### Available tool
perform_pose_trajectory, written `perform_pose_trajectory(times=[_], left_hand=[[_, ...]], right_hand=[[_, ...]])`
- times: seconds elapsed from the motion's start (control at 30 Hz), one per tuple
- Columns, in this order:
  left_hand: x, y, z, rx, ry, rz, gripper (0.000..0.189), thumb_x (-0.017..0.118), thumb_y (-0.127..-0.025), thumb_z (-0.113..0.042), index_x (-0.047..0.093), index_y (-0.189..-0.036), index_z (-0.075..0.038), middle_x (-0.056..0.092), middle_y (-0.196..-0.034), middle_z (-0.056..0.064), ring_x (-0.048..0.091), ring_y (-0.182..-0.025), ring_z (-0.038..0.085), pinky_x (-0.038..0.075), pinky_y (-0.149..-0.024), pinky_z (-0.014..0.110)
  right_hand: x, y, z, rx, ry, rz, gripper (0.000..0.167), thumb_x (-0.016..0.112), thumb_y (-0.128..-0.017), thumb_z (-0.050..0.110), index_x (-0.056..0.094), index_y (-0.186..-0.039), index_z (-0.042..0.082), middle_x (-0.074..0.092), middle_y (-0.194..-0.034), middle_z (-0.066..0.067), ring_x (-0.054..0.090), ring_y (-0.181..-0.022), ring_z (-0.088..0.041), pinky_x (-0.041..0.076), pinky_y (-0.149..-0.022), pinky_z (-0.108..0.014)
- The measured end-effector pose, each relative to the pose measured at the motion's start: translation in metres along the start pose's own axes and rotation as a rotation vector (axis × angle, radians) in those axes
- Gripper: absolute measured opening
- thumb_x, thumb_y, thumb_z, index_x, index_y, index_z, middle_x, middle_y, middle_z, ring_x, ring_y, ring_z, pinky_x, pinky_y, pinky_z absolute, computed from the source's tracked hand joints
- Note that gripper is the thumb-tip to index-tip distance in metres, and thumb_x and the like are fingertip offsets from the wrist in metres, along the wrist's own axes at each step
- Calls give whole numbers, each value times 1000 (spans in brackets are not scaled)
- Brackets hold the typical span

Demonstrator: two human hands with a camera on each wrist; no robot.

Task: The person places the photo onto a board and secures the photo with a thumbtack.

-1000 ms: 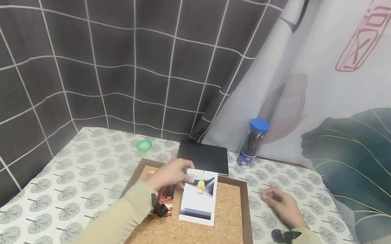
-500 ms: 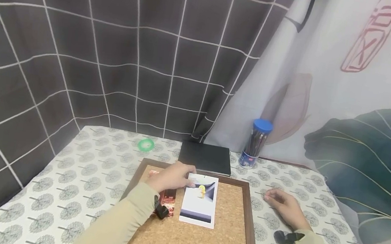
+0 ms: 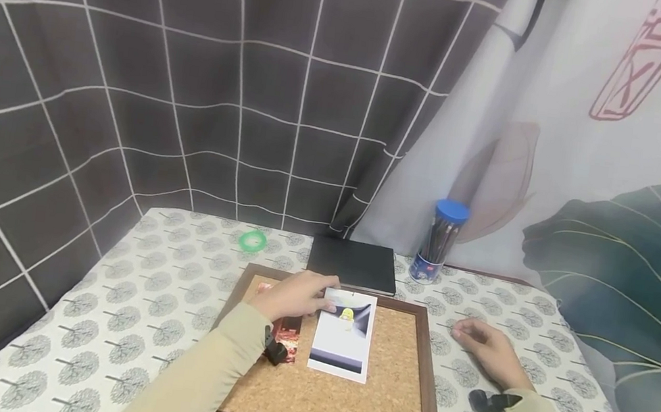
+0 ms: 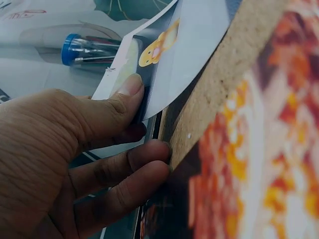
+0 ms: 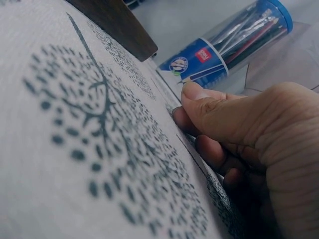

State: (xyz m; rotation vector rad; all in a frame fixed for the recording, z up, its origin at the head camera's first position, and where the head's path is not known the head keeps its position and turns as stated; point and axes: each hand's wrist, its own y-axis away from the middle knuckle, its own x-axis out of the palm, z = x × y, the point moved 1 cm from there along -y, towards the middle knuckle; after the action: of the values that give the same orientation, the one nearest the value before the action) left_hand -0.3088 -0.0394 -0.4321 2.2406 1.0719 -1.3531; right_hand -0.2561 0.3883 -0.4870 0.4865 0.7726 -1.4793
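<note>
My left hand (image 3: 296, 295) pinches the upper left edge of a white-bordered photo print (image 3: 339, 346) between thumb and fingers. On the print (image 4: 194, 55) is a small yellow duck-like figure; in the left wrist view the sheet bows slightly over the corkboard. Under my left wrist lies a red and orange photo print (image 3: 287, 342), partly covered by the hand. Both prints are over the wood-framed corkboard (image 3: 338, 407). To the right of the frame, my right hand (image 3: 491, 350) rests on the tablecloth, fingers loosely curled, holding nothing.
A black notebook (image 3: 353, 264) lies just behind the frame. Further right stands a blue-lidded tub of pencils (image 3: 440, 240). A green tape roll (image 3: 252, 241) sits at the back left of the tree-print tablecloth (image 3: 176, 270). Dark checked curtain (image 3: 270, 90) hangs behind.
The held print has come slightly toward me relative to the frame's far edge, together with my left hand. My right hand stays where it was. The head view has shifted a little.
</note>
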Motion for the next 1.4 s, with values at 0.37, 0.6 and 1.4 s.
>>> perform_pose_trajectory(times=[0.37,0.6,1.4], left_hand=[[9,0,7,-29,-100,9,33,70,-94,-40,65,-122,-23,70,-106,-10,61,-83,5,52,-76,30],[13,0,9,-46,-163,1,42,71,-90,-49,65,-126,-26,65,-113,-11,62,-96,9,53,-83,36],[6,-2,10,-92,-203,-7,48,73,-87,-53,66,-125,-25,60,-107,-12,58,-87,7,52,-78,37]], right_hand=[[-1,3,5,-1,-3,10,28,67,-97,39,70,-110,14,72,-112,-5,63,-103,-8,42,-98,-48],[1,0,34,-63,-69,25,24,67,-97,31,71,-112,12,71,-113,-6,65,-98,-11,48,-87,-32],[115,-71,139,-200,-157,188,7,69,-97,27,72,-97,20,68,-88,5,59,-77,-17,47,-72,-32]])
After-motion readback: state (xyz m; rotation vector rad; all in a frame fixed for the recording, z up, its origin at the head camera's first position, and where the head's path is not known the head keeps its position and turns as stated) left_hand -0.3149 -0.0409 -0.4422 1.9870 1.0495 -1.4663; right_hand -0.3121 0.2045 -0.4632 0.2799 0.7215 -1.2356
